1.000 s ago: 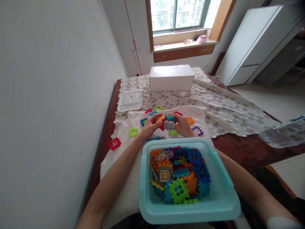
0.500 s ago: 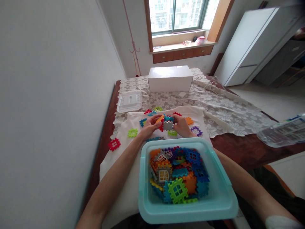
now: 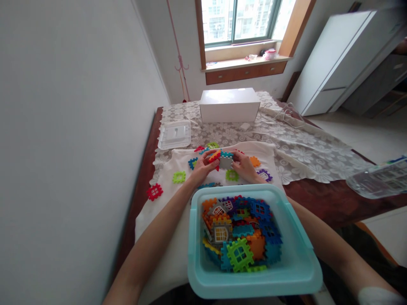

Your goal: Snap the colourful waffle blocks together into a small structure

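Both hands hold a small assembly of interlocking plastic building panels [image 3: 226, 162] above the white cloth, with grey, teal, red and orange pieces joined. My left hand [image 3: 204, 165] grips its left side, around the red and orange panels [image 3: 215, 156]. On the other side my right hand [image 3: 244, 166] pinches the edge near the grey and teal panels; its fingertips are partly hidden. Loose panels lie about the hands: a green one [image 3: 232, 175] just below, a purple one [image 3: 264, 175] to the right, an orange one [image 3: 255, 161], and a red one [image 3: 154, 192] at far left.
A turquoise bin [image 3: 254, 286] full of colourful panels stands nearest me, between my forearms. Its clear lid [image 3: 174, 134] appears to lie at the back left. A white box [image 3: 229, 111] sits at the table's far end. At right is a transparent container [image 3: 378, 180].
The view has shifted slightly. The orange and red part in my left hand has tilted to a flatter angle, while both hands keep hold of the assembly.
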{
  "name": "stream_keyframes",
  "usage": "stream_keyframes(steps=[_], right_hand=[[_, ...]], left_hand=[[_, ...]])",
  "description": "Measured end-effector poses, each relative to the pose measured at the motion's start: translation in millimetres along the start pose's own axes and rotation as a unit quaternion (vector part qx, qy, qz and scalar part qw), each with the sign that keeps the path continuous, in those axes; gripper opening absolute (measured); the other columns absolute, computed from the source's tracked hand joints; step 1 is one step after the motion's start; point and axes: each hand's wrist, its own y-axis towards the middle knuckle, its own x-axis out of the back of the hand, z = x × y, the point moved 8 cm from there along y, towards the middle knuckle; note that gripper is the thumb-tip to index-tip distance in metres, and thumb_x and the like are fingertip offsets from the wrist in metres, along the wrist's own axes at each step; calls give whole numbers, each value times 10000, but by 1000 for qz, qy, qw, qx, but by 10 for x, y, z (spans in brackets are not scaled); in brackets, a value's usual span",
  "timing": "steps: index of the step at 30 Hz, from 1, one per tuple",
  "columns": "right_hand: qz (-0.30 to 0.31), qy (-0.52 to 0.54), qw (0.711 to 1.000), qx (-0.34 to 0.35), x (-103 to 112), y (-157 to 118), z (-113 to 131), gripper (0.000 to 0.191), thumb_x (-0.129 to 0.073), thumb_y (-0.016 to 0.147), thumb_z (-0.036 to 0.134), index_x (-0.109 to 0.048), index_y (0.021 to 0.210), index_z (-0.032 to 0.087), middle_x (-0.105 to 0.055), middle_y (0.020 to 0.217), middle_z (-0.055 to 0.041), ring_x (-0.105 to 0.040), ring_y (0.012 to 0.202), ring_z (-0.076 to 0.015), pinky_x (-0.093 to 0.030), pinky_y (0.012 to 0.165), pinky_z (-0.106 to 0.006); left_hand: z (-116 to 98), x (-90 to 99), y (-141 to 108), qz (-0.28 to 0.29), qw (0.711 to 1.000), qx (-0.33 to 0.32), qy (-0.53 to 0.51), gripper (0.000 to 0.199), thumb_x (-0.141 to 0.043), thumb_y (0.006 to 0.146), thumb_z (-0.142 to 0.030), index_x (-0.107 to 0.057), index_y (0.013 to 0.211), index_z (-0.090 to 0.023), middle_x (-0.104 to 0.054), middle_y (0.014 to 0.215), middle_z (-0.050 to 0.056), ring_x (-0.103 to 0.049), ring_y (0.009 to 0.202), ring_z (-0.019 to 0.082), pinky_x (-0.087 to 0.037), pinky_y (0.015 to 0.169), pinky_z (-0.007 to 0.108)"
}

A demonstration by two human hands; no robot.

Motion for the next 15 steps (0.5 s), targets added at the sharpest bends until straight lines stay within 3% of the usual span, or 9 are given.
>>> stream_keyframes(steps=[4,7,9,12,15], right_hand=[[-46,-3,999,2,157,46,-51,264,-628,1014,416,-750,1146,223,-832,1101,-125,-751,926,-270,-595,854,-402],[-49,-42,998,3,307,114,-72,225,-636,995,406,-758,1034,221,-802,927,-80,-682,774,-226,-544,768,-358],[29,-97,994,27,300,144,-34,168,-670,977,366,-759,947,226,-772,832,-51,-635,710,-205,-493,707,-332],[161,-199,964,70,226,68,33,114,-821,901,344,-778,912,239,-784,873,-63,-649,749,-218,-469,702,-333],[237,-250,937,55,175,-67,22,290,-973,775,331,-804,992,237,-817,996,-108,-698,853,-264,-489,730,-356]], left_hand=[[-102,83,-2,-48,997,-51,-12,755,-1031,753,-420,-667,1391,-245,-797,1256,70,-758,1045,204,-572,962,337],[-167,176,-1,-94,991,-91,-17,795,-1029,744,-401,-629,1420,-274,-769,1254,47,-739,1068,195,-562,970,320],[-187,230,2,-119,987,-111,4,795,-1036,727,-378,-636,1405,-267,-758,1250,49,-725,1100,207,-555,982,314],[-195,281,3,-145,979,-130,58,706,-1037,720,-360,-687,1321,-241,-753,1263,59,-702,1158,224,-544,1029,316],[-177,301,4,-150,976,-128,92,644,-1030,732,-369,-705,1270,-230,-759,1241,58,-697,1175,239,-541,1055,330]])
